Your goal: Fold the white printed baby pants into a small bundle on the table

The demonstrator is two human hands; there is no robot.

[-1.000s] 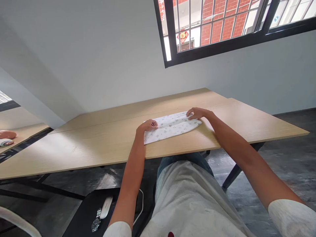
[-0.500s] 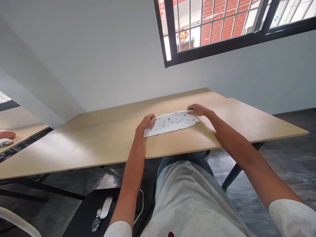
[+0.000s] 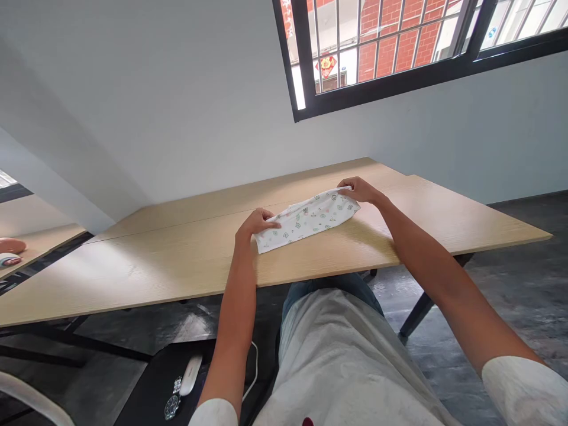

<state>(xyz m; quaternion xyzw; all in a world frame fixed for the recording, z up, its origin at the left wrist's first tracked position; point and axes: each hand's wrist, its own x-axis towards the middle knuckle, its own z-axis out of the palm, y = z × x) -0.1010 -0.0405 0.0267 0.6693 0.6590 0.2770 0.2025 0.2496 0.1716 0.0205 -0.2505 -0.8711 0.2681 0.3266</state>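
Cloth [image 3: 310, 219] (white, small printed motifs) spans both hands [image 3: 261, 222], each pinching its upper edge.

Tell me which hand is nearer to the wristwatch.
Left. The left hand grips the left end of the cloth, beyond and rightward of the wristwatch; the right hand grips the right end, farther over to the right.

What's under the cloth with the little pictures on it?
Wooden table shows around the cloth, which the left hand and right hand hold. Right beneath, the cloth hides everything, so I can't tell.
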